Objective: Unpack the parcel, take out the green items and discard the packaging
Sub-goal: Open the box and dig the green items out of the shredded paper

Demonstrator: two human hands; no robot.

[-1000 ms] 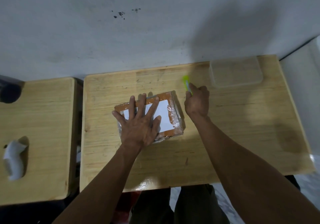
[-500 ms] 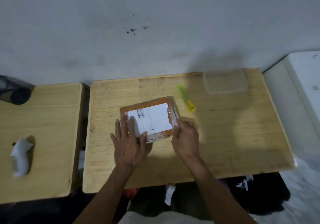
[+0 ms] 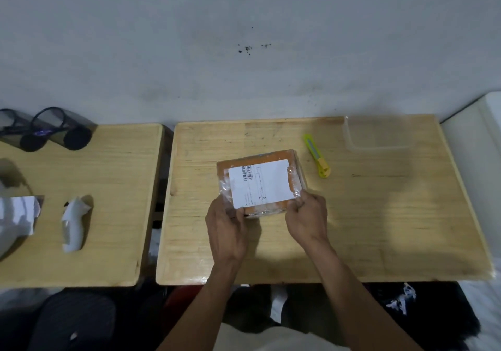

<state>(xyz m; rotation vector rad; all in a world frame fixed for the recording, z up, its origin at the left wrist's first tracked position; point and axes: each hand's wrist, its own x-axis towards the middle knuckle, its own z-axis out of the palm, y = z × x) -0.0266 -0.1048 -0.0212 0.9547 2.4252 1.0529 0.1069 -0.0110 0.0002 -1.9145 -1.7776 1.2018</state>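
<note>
My left hand point(image 3: 227, 224) and right hand point(image 3: 307, 216) both grip the near edge of the parcel point(image 3: 260, 182) on the table point(image 3: 379, 215)

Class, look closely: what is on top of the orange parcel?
A white shipping label under clear plastic wrap covers the orange parcel. Both hands grip its near edge, hiding that strip.

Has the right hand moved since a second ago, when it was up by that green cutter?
Yes. The right hand has left the green cutter lying on the table and come toward the person, now gripping the parcel's near right corner.
</note>
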